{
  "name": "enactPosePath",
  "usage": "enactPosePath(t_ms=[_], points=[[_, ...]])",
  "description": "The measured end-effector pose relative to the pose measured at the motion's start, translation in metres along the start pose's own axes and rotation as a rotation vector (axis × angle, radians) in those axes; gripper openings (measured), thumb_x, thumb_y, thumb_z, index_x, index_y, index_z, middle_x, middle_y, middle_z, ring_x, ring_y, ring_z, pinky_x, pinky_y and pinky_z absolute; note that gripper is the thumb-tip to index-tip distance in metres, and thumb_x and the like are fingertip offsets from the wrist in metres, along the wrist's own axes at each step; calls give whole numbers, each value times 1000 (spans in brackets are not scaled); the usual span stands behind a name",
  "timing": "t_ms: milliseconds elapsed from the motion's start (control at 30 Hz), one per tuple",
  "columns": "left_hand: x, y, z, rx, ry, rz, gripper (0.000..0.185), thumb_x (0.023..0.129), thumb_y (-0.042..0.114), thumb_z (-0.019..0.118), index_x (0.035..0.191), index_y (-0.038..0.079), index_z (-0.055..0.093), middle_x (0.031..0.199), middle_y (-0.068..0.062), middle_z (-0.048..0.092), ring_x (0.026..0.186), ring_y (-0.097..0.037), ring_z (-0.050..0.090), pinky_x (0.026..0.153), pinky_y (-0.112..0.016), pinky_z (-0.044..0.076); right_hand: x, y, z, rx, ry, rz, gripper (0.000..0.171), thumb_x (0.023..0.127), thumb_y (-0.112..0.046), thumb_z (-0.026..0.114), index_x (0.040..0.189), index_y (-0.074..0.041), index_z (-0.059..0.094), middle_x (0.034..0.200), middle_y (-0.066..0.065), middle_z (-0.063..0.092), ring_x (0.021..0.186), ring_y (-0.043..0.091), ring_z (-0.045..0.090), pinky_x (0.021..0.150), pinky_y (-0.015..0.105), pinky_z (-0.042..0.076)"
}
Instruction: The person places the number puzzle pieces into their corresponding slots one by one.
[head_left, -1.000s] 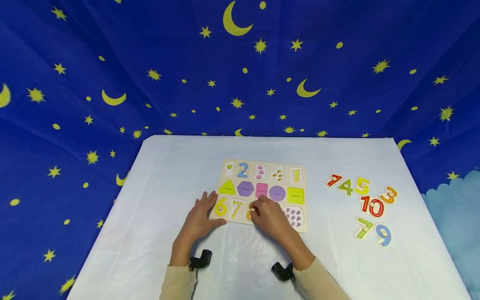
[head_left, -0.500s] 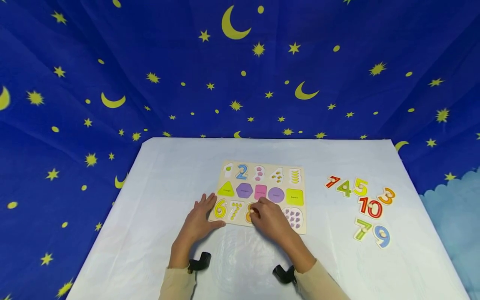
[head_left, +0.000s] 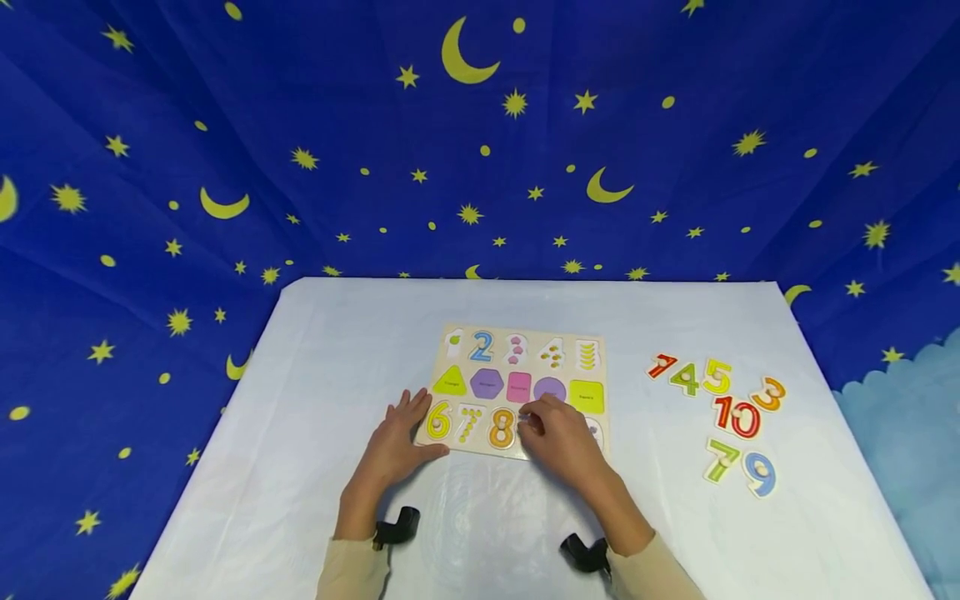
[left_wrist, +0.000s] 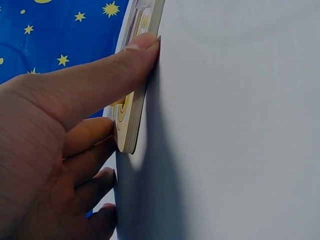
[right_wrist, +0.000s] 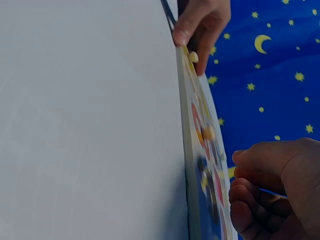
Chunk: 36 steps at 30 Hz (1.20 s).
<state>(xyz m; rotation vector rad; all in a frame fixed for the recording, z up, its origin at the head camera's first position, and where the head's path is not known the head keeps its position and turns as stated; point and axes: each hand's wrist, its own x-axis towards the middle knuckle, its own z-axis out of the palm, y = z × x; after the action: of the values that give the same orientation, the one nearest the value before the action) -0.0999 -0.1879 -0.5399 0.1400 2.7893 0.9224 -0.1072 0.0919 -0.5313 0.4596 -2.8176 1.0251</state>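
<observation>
A wooden number puzzle board [head_left: 499, 343] lies on the table, with pegged pieces 2 [head_left: 482, 347], 6 [head_left: 438, 419] and an orange 8 [head_left: 502, 431] sitting in their recesses. My left hand [head_left: 395, 439] steadies its near left corner, thumb lying along the front edge and fingers beside the left edge. Just right of the 8, my right hand [head_left: 566, 437] hovers over the bottom row and hides part of it. In the right wrist view, the right hand's loosely bent fingers [right_wrist: 241, 212] and thumb stand apart from the board with nothing between them.
Loose pegged numbers lie on the table right of the board: a red 1 [head_left: 662, 366], green 4 [head_left: 684, 380], yellow 5 [head_left: 717, 377], orange 3 [head_left: 768, 394], red 10 [head_left: 737, 417], green 7 [head_left: 722, 460] and blue 9 [head_left: 761, 474]. A blue starry cloth [head_left: 420, 125] hangs behind the table.
My right hand has let go of the 8's peg and moved right, uncovering the whole piece. The left hand keeps its place on the board. The head view has shifted slightly.
</observation>
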Motion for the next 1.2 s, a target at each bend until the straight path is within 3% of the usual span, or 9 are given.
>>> enactPosePath(t_ms=[500, 733, 1033, 1200], points=[[4, 1, 0, 6, 5, -1, 93, 73, 37, 83, 149, 12, 36, 155, 1, 27, 145, -25, 11, 114, -56, 13, -17, 30, -31, -14, 70, 86, 7, 83, -14, 73, 89, -10, 74, 74, -9, 53, 65, 8, 48, 59, 26, 45], [-1, -3, 3, 11, 8, -9, 94, 73, 38, 83, 149, 13, 35, 155, 1, 27, 145, -25, 11, 114, -55, 14, -25, 38, -34, -24, 58, 117, 9, 82, -13, 74, 90, -9, 73, 76, -8, 55, 66, 8, 48, 59, 26, 45], [-3, -5, 4, 13, 24, 46, 93, 74, 37, 83, 149, 8, 36, 154, -4, 30, 144, -28, 14, 115, -50, 12, -33, 52, -40, -64, 115, 98, 11, 80, -11, 75, 91, -8, 73, 75, -7, 53, 65, 9, 47, 57, 27, 43], [-2, -4, 3, 3, 9, 29, 94, 73, 38, 83, 149, 11, 35, 155, -2, 29, 145, -25, 12, 116, -50, 11, -38, 60, -44, -74, 112, 124, 14, 81, -13, 74, 94, -8, 72, 76, -7, 55, 67, 10, 49, 59, 28, 44]])
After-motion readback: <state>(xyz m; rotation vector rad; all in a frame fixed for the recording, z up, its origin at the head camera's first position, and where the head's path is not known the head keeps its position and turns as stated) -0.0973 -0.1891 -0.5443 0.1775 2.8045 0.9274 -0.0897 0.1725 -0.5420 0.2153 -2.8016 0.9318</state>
